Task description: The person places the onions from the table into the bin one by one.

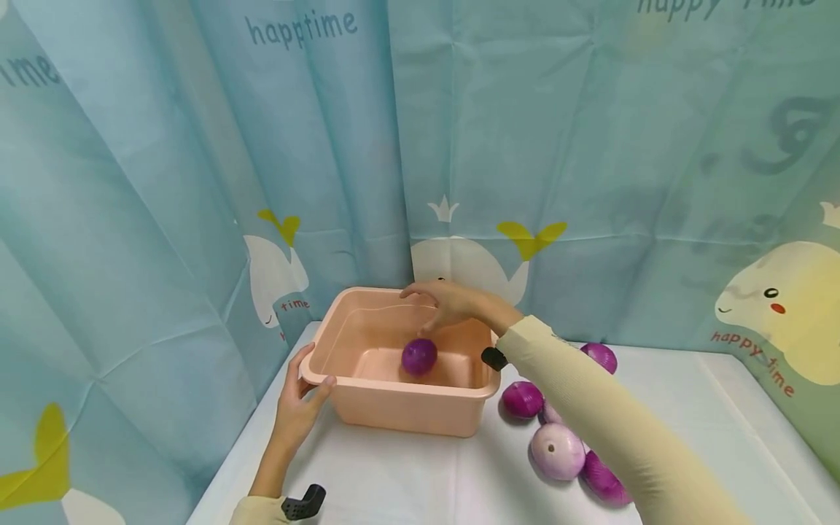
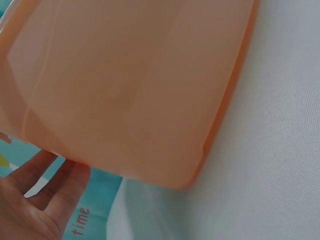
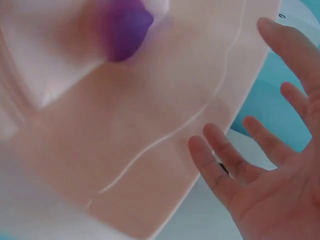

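A peach plastic basin (image 1: pixel 407 410) stands on the white table, and a purple onion (image 1: pixel 418 356) is inside it. My left hand (image 1: pixel 298 408) grips the basin's left front corner, thumb on the front rim and fingers round the left side. In the left wrist view its fingers (image 2: pixel 70 187) touch the basin's outer wall. My right hand (image 1: pixel 453 303) is over the back right part of the basin with its fingers spread. The right wrist view shows its palm and fingers (image 3: pixel 225 165) holding nothing, apart from the onion below.
Right of the basin lie several more onions: a purple one (image 1: pixel 522 399) close to it, a pale one (image 1: pixel 558 452), a purple one (image 1: pixel 605 481) partly behind my sleeve, and another (image 1: pixel 600 357) farther back. A blue curtain (image 1: pixel 499 146) with whale prints hangs behind the table.
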`<state>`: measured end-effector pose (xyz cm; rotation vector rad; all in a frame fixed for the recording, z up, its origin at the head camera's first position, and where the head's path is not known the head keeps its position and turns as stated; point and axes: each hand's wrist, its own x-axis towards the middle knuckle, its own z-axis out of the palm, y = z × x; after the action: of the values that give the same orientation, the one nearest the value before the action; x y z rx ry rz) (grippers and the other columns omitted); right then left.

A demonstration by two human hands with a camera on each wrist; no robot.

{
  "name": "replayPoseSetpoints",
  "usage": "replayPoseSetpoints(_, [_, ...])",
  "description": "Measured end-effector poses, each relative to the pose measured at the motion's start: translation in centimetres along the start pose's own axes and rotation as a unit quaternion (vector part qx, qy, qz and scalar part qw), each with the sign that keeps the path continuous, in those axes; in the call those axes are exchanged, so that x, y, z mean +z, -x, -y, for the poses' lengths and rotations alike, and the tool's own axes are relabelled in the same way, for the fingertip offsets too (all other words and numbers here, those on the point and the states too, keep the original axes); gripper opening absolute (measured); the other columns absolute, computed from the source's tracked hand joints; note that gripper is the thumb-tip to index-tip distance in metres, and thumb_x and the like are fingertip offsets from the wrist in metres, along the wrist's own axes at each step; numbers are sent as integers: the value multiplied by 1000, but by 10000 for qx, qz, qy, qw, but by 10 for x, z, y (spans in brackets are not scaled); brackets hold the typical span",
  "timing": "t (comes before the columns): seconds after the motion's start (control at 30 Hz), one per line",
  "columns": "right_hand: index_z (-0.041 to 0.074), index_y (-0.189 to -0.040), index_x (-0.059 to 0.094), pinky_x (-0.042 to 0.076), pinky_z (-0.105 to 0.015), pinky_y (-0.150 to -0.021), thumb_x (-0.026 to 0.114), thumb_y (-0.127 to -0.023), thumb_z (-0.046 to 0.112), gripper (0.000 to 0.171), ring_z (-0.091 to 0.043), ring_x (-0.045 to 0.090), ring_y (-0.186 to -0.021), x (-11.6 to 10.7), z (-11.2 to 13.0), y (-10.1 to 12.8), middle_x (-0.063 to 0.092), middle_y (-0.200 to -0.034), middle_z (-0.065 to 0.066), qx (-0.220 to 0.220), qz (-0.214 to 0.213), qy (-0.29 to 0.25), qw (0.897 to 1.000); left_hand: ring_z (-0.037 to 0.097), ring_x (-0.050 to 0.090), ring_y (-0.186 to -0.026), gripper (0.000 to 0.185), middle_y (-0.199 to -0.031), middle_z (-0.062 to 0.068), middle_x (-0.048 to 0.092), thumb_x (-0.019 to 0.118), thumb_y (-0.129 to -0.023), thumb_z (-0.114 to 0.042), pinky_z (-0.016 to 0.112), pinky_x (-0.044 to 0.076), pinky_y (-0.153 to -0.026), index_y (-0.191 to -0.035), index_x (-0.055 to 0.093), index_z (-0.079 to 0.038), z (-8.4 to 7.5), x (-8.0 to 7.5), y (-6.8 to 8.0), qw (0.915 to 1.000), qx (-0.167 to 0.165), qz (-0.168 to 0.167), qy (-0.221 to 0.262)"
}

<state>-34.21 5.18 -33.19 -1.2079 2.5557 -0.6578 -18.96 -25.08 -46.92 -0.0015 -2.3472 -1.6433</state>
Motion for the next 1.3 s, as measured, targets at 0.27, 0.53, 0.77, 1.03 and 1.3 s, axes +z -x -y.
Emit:
replayPoseSetpoints(0.27, [2,-146,51,47,-57,-105,82,-86,9,69,-41,50,-134,-14,-11,25,51,-149,-18,-616,-638,-641,9940,7,56,-110,72,-157,12,41,67,-101,-20,21,50,-89,-161,26,-26,-2,-3,-1,9999,8,134,-7])
replayPoseSetpoints(0.53, [13,-148,53,55,-56,-92,84,-87,24,70,-43,64,-114,-31,-39,83,51,-151,-10,-189,-1387,-394,9894,13,56,-117,76,-161,11,36,66,-102,-22,34,49,-99,-164,21,-26,-7,-9,2,9991,124,259,-300])
replayPoseSetpoints(0.77, [19,-148,54,59,-48,-83,84,-87,31,69,-33,66,-108,-30,-74,140,54,-144,-14,301,-1821,-17,9828,14,56,-120,72,-162,8,35,63,-104,-23,46,45,-104,-164,22,-27,-10,-13,7,9989,110,283,-346])
replayPoseSetpoints(1.03, [12,-145,55,59,-42,-79,84,-88,23,65,-34,68,-105,-15,-111,202,53,-146,-17,454,-2158,-236,9751,5,55,-113,71,-160,10,35,64,-103,-22,20,49,-90,-162,24,-27,-9,-12,11,9995,-16,264,-198])
replayPoseSetpoints(1.3, [8,-145,53,60,-41,-75,81,-90,15,63,-39,68,-104,-4,-140,254,52,-147,-20,679,-2375,-247,9687,-3,57,-109,70,-156,15,42,65,-103,-23,14,49,-86,-162,27,-28,-14,0,9,9999,-103,6,49])
